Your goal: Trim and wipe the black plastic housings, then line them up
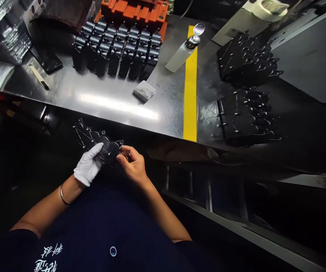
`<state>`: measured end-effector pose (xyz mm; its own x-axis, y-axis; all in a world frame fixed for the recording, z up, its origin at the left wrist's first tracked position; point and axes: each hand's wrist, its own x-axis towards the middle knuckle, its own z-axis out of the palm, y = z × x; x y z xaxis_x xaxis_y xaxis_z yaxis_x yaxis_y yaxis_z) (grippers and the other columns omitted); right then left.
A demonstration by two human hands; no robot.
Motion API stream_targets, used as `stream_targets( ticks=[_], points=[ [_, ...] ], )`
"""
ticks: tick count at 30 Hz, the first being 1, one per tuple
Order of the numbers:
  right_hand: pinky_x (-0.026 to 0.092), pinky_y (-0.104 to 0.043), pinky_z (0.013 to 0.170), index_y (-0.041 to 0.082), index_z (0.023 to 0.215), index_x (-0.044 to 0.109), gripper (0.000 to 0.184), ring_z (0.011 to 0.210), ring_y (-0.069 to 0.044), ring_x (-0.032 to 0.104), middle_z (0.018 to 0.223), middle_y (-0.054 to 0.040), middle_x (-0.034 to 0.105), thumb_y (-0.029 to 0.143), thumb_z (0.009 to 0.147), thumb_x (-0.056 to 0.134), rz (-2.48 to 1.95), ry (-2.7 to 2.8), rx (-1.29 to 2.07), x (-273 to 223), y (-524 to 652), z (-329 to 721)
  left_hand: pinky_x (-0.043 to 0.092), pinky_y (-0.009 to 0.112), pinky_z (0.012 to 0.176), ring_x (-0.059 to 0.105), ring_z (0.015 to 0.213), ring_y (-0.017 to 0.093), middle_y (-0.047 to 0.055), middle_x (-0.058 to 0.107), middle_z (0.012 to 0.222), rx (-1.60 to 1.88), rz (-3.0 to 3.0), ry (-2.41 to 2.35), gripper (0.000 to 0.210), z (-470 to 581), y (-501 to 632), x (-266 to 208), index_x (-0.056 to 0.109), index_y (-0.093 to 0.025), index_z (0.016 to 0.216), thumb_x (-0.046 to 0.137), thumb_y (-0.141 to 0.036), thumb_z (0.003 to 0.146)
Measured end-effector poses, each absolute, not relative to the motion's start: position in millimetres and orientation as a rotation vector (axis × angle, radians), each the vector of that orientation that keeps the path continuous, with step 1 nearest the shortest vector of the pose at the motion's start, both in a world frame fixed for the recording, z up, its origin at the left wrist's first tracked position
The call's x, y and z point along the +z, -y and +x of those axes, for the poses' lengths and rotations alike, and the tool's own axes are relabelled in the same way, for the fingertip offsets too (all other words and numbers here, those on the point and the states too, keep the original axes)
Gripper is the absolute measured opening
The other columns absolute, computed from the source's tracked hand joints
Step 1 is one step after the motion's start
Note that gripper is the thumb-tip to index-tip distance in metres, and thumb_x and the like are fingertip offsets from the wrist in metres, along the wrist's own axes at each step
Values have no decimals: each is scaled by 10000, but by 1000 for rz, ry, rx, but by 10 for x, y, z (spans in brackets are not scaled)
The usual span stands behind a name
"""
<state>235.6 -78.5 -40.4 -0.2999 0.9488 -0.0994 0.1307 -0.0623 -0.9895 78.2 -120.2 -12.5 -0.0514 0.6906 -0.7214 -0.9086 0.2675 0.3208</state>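
Observation:
A black moulded plastic part (110,151) with ribs and small ringed lugs is held in front of my body, just off the bench edge. My left hand (89,166), in a white glove, grips it with the thumb across its face. At the part's right end, my bare right hand (133,164) has thumb and fingers closed at its edge, around the corner lug. The fingers of the left hand behind the part are hidden.
The metal bench (109,102) carries rows of black parts (117,49), an orange block (137,11), a folded white cloth (144,91) and a bottle (180,54). Yellow tape (190,113) crosses it. Stacked black parts (250,109) stand to the right. A light-handled tool (39,76) lies left.

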Motion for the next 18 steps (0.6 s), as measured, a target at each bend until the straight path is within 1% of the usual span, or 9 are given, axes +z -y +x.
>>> stream_targets(
  ticks=[2,4,5,7,10,12,15,18],
  points=[
    [468,-229,543,189,970,658,394,624,-102,524,778,-17,599,544,872,517,-1218,1414,1419,-436,803,2322,587,205,766,720,786,124,44,755,850,1324,-463,-932,156,813,1141,-67,704,-119,893,553,-96,866],
    [475,-220,515,198,1006,658,400,635,-99,536,836,-25,589,518,925,432,-1219,1350,1434,-466,805,2317,602,219,729,724,767,133,55,754,844,1275,-522,-919,174,779,1114,-24,688,-111,942,522,-108,892],
    [479,-223,509,208,1029,661,385,626,-98,539,839,-22,586,504,928,437,-1196,1357,1444,-477,805,2316,608,230,720,726,763,140,60,754,845,1253,-526,-910,176,757,1115,-9,680,-106,968,518,-118,898],
    [501,-252,550,221,1076,672,346,622,-102,540,812,-11,586,463,924,476,-1141,1423,1398,-488,806,2306,612,251,729,728,786,152,70,755,870,1230,-512,-885,190,730,1134,17,662,-98,1018,513,-142,910],
    [519,-316,707,222,1079,698,310,699,-129,556,749,-3,567,408,918,509,-1129,1469,1236,-461,816,2274,612,285,756,729,816,160,67,753,903,1200,-487,-878,203,744,1170,48,646,-110,1056,504,-164,920],
    [510,-343,771,223,1046,708,292,766,-149,569,763,-10,570,401,907,522,-1129,1448,1210,-428,833,2255,615,314,755,731,786,161,58,752,894,1170,-466,-893,202,768,1180,55,643,-122,1058,505,-174,921],
    [497,-325,716,216,943,680,247,746,-149,564,779,-13,581,426,871,570,-1109,1414,1245,-412,860,2237,613,316,761,729,772,158,60,751,885,1164,-463,-898,200,795,1177,41,646,-114,1047,508,-182,920],
    [463,-296,640,210,807,578,265,687,-139,526,734,-7,553,473,842,595,-1073,1410,1180,-480,842,2240,600,275,791,725,807,147,70,750,896,1157,-497,-870,214,804,1179,43,652,-93,1041,494,-183,928]
  ],
)
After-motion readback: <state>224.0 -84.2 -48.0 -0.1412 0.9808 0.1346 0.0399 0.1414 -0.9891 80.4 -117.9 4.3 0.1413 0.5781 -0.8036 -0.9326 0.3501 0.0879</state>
